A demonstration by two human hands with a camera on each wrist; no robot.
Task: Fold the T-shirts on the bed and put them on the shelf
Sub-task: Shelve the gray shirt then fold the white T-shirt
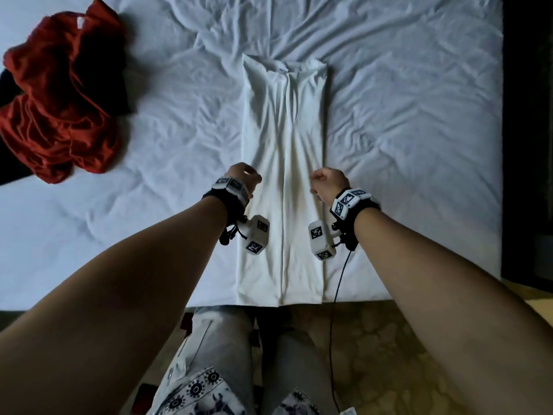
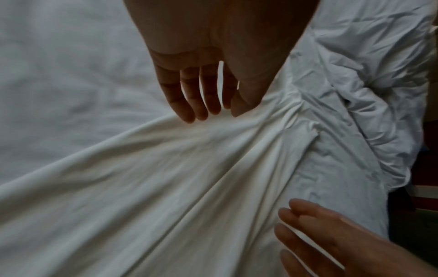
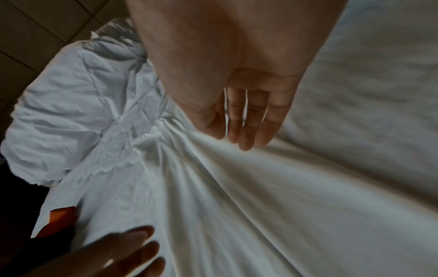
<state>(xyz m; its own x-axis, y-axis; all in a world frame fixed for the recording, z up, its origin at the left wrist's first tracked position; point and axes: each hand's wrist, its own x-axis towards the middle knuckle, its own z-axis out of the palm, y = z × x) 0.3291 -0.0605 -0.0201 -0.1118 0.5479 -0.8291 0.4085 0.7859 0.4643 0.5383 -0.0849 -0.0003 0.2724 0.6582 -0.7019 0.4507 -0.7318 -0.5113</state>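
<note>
Above white T-shirt mid-length: left hand, right hand hover, fingers loose, slightly apart, holding nothing.

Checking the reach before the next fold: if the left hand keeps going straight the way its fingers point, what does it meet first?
Most likely the white T-shirt: the left hand has relaxed fingers aimed down at it, seemingly just above the cloth, though depth is unclear.

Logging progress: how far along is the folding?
Done: the white shirt lies on the bed with both sides folded in, a long strip. In hand: left hand and right hand are over its middle, fingers straight, gripping nothing. Left: crosswise folds, the crumpled red shirt, all shelving.
</note>
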